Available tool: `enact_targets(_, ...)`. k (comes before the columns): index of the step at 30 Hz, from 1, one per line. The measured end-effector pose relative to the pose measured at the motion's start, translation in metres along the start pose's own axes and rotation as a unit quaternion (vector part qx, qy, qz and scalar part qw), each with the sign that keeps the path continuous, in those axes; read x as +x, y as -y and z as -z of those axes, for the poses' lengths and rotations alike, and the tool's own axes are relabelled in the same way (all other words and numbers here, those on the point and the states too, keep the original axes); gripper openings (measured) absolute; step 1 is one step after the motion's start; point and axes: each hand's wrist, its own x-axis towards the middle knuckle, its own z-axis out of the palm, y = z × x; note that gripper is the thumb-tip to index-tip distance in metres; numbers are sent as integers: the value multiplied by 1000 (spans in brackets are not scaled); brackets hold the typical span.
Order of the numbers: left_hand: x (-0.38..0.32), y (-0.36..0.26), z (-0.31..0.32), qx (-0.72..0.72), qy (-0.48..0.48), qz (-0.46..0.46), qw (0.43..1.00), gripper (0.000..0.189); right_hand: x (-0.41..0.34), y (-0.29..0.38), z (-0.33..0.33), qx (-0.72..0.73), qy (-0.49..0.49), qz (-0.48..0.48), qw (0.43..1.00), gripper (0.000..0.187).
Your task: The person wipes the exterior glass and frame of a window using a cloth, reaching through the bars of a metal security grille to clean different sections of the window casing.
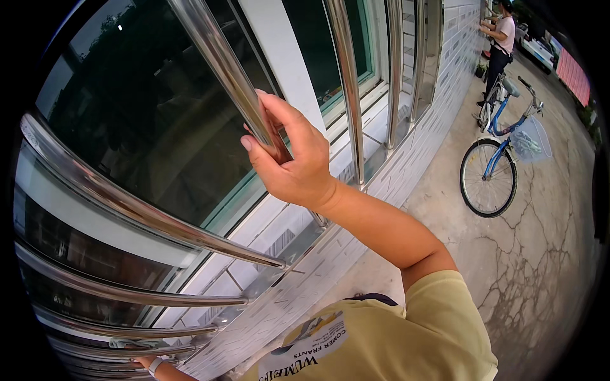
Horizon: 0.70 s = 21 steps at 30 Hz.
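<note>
My right hand (298, 152) is wrapped around a shiny stainless-steel window bar (219, 62), thumb on the near side and fingers curling behind it. The bar stands in front of a dark glass pane (143, 128). Far to the lower left, my left hand (143, 360) shows only in part among the lower bars (143, 328), with a pale band (155, 365) around its wrist. It holds a greyish-green cloth (136, 343), partly hidden by the bars.
Tiled wall (381, 185) runs below the metal sill (298, 247). To the right, a blue bicycle (500, 121) with a clear front basket (530, 140) stands on cracked concrete (529, 257). Beyond it, a person (500, 43) stands at the wall, and a white vehicle (536, 50) is farther back.
</note>
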Motion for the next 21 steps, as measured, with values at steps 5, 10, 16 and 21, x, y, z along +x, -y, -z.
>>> enact_targets(5,1,-1,-8,-28,3,30,999,36,1,-2,-2,-3,-15,9,1000,50)
enact_targets(10,0,0,-9,-58,11,63,996,37,4,-3,-3,-4,-19,24,1000,50)
enact_targets(16,-6,8,5,13,65,18,998,38,3,0,-8,27,-6,-11,1000,49)
enact_targets(21,-73,-75,-65,-96,34,130,986,22,3,0,-6,6,-18,-1,1000,49)
